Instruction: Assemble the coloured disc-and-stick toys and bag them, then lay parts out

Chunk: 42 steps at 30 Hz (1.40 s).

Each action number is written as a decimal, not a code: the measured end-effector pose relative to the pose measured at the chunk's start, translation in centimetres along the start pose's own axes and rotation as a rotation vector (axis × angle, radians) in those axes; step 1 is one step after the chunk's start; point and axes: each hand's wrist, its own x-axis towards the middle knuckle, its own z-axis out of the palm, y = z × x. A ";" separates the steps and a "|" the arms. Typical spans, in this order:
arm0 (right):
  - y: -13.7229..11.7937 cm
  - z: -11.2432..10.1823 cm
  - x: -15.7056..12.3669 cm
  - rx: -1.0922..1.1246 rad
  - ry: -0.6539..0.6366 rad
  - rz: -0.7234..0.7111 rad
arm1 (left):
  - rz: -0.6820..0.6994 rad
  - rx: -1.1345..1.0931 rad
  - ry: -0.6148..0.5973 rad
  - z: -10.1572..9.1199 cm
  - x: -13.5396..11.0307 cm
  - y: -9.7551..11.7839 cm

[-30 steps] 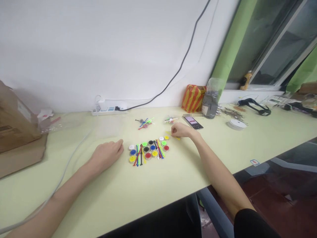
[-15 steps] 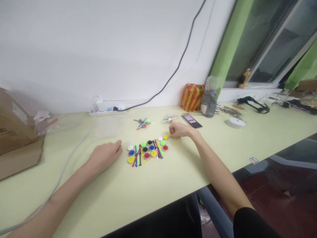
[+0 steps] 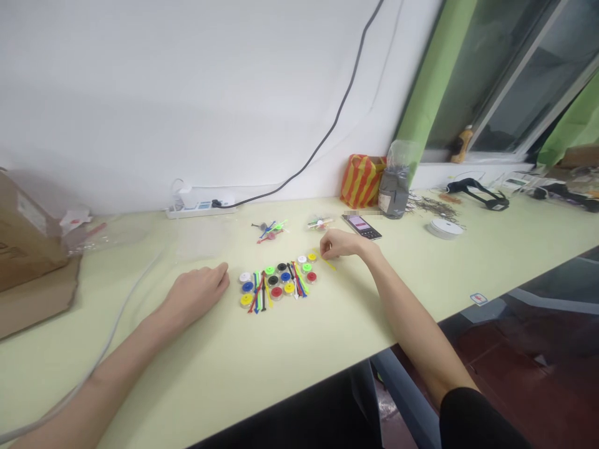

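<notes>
My right hand [image 3: 337, 244] is closed in a pinch at the right end of a group of small parts, with a thin yellow plastic arrow [image 3: 329, 262] at its fingertips; the exact grip is partly hidden. My left hand [image 3: 202, 288] rests on the table to the left of the group, fingers curled closed, with nothing showing in them. Between the hands stand several round bases with coloured caps, among them a yellow one [image 3: 312, 257], a white one [image 3: 245, 277] and a red one [image 3: 277, 292]. Coloured arrows [image 3: 298, 279] lie side by side between the bases.
Behind are assembled coloured spinners [image 3: 270, 231] and a small clear bag of parts [image 3: 320, 222]. A phone [image 3: 362, 226], a striped bag [image 3: 360, 181] and a white spool [image 3: 444, 229] are on the right. A cardboard box [image 3: 32, 237] and a power strip [image 3: 201, 209] stand left.
The yellow arrow at my right hand now shows more clearly, slanting down from the fingertips. My left hand stays in place; the view shifts slightly.
</notes>
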 end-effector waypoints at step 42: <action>-1.0 0.1 -0.6 -0.016 -0.122 -0.052 | 0.007 -0.003 -0.003 0.0 0.0 0.0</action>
